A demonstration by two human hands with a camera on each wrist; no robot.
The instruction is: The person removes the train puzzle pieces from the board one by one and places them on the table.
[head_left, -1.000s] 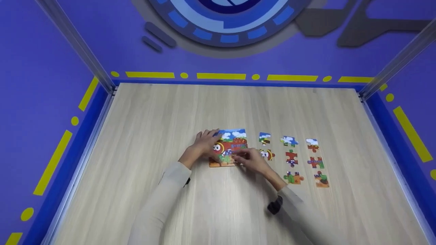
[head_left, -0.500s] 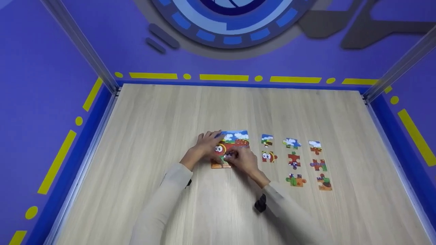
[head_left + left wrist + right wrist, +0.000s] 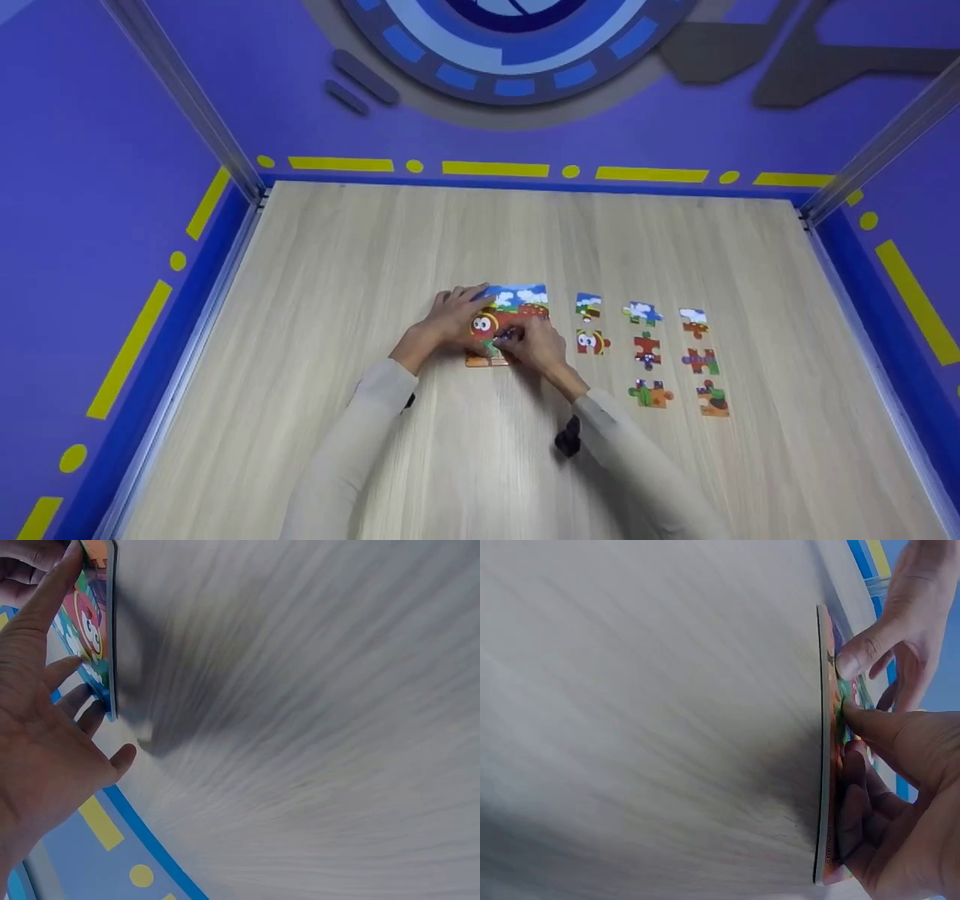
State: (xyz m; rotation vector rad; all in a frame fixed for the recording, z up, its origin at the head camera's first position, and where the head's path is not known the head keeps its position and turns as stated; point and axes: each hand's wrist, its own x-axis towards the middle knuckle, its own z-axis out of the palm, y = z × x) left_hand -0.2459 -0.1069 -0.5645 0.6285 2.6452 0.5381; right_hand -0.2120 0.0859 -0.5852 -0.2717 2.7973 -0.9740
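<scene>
A square picture-puzzle board (image 3: pixel 519 294) with a red cartoon train lies flat on the table. My left hand (image 3: pixel 448 319) rests across its left side. In the left wrist view, that hand's fingers are spread, with several fingertips and the thumb touching the board (image 3: pixel 91 628). Over the board's lower middle, my right hand (image 3: pixel 535 346) has its thumb and curled fingers brought together. They appear to pinch a small puzzle piece (image 3: pixel 846 722), mostly hidden by the fingers. The right thumb lies close to the left thumb in the right wrist view.
Right of the board, loose puzzle pieces lie in three columns, including a sky piece (image 3: pixel 589 306), an eyes piece (image 3: pixel 589 342), a cactus piece (image 3: pixel 649 394) and a corner piece (image 3: pixel 712 399). Blue-purple walls (image 3: pixel 480 139) edge the wooden table (image 3: pixel 390 240) at the back and sides.
My right hand has moved left over the board, from its lower right toward its lower middle, and now works near the left thumb. The left hand stays on the board. The loose pieces have not moved.
</scene>
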